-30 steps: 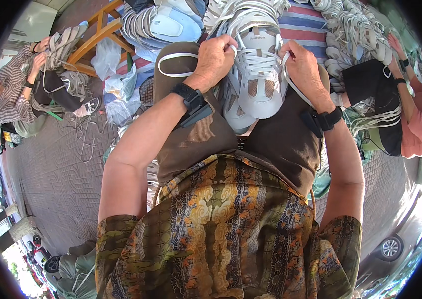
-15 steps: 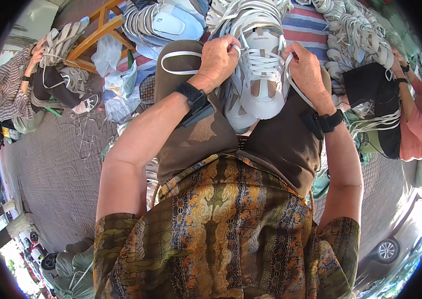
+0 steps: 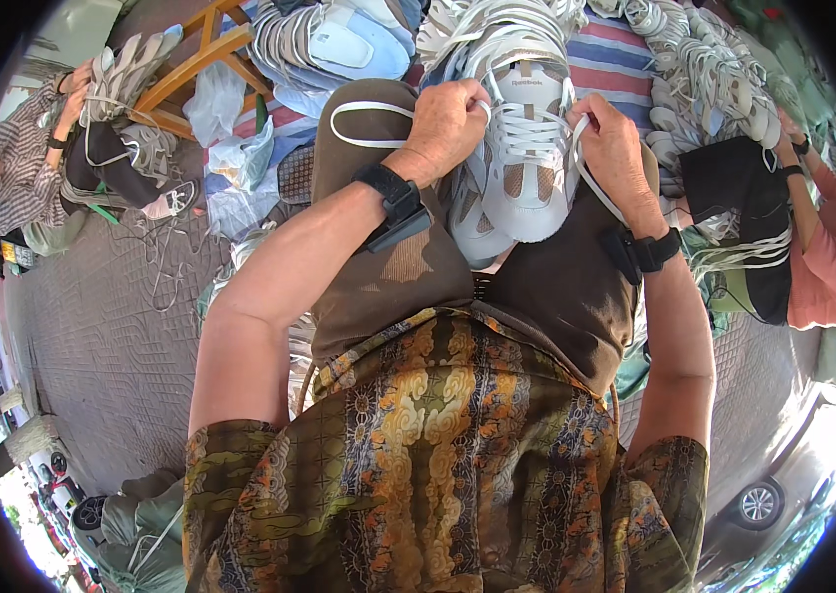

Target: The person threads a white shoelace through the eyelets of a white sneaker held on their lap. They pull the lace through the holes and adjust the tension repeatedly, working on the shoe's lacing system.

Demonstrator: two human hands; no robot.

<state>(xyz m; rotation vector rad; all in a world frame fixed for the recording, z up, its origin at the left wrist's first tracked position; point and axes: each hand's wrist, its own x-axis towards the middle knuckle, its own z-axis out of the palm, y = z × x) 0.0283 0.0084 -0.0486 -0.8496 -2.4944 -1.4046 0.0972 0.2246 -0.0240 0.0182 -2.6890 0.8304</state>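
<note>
A white sneaker (image 3: pixel 527 203) with brown mesh patches lies between my thighs, toe toward me, on top of another pale shoe (image 3: pixel 474 237). White laces (image 3: pixel 529 138) cross its front in rows. At the sneaker's left side my left hand (image 3: pixel 446 124) is closed on a lace end, whose loop (image 3: pixel 359 126) rests over my left knee. On the opposite side my right hand (image 3: pixel 608 148) pinches the other lace, its tail running down past my wrist. Both wrists wear black straps with dark modules.
Many laced shoe uppers (image 3: pixel 497 25) are heaped beyond the sneaker on a striped cloth (image 3: pixel 611 59), with more at right (image 3: pixel 705 69). Light blue shoe parts (image 3: pixel 354 40) and clear plastic bags (image 3: pixel 240 163) lie left, near a wooden stool (image 3: pixel 196 64). People handle shoes on both sides.
Both hands keep hold of the laces. The view has shifted slightly, and my right hand sits a little lower beside the sneaker.
</note>
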